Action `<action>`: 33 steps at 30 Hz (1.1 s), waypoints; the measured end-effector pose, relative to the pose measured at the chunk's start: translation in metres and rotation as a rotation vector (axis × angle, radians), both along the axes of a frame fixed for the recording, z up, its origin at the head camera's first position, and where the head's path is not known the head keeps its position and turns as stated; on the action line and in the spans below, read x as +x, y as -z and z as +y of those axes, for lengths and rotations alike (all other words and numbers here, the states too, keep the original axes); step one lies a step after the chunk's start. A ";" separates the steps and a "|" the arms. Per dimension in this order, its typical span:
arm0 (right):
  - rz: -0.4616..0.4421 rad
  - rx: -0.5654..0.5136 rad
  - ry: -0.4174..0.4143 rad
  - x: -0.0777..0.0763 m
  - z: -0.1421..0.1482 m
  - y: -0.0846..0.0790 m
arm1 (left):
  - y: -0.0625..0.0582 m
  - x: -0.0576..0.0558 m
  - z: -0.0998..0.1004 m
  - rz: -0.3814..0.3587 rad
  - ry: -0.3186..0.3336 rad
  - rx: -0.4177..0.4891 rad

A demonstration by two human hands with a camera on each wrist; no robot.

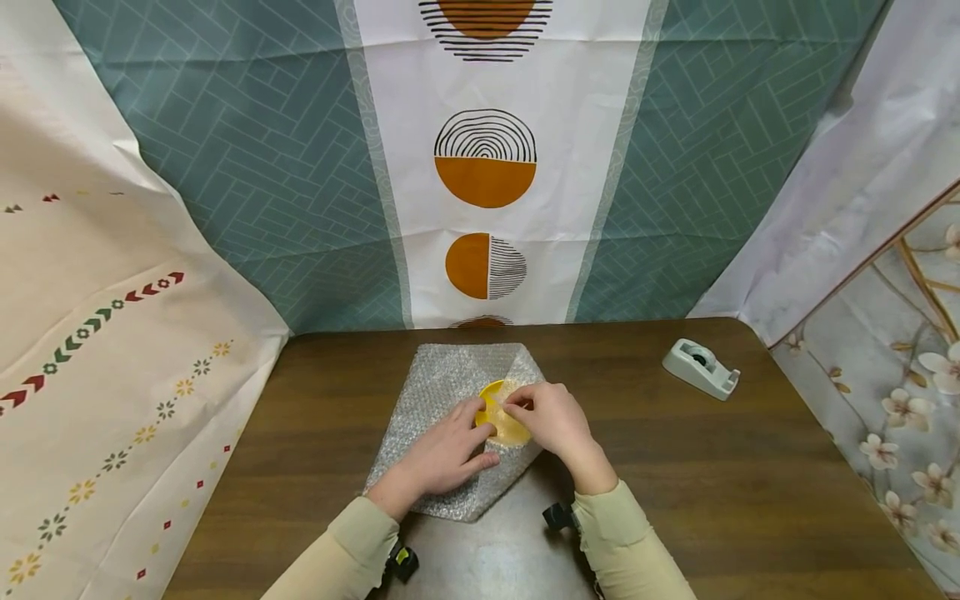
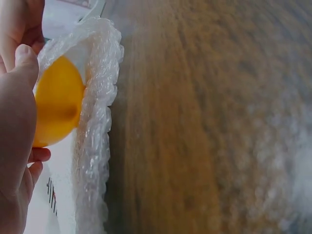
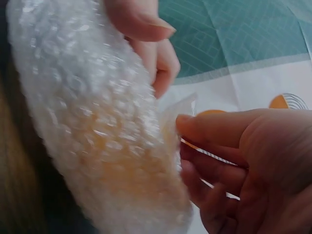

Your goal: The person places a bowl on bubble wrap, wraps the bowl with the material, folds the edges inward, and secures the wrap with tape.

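Note:
A round yellow dish (image 1: 491,413), bowl-like in the left wrist view, lies on a sheet of clear bubble wrap (image 1: 427,400). One flap of the wrap is folded over part of it. My right hand (image 1: 553,417) pinches the edge of that flap between thumb and fingers above the dish. With fingers spread and slightly bent, my left hand (image 1: 450,450) rests at the dish's left side and on the wrap. In the right wrist view, the bubble wrap (image 3: 97,97) hides most of the dish, which shows through as a yellow-orange blur.
A white tape dispenser (image 1: 701,368) stands at the back right of the brown wooden table (image 1: 712,483). Behind the table hangs a patterned green and white curtain (image 1: 300,167). More patterned cloth hangs at the left and right sides.

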State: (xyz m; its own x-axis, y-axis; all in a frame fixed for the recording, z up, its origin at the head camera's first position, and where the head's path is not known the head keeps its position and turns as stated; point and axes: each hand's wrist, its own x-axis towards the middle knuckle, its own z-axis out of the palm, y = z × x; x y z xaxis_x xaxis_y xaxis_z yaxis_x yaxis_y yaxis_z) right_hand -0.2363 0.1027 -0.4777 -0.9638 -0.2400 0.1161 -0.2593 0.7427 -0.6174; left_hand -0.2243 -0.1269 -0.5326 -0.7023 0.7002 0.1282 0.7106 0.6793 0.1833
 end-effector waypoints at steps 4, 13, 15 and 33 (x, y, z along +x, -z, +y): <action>0.026 0.039 0.014 0.001 -0.006 0.006 | 0.002 0.000 0.000 -0.001 -0.001 0.005; 0.044 0.164 0.083 0.003 -0.016 0.016 | 0.004 -0.002 0.001 -0.019 -0.017 0.030; 0.043 0.191 0.093 0.003 -0.018 0.018 | 0.004 -0.001 0.001 -0.033 -0.020 0.030; 0.122 0.345 0.024 0.002 -0.019 0.027 | 0.001 -0.005 0.004 -0.003 0.034 0.065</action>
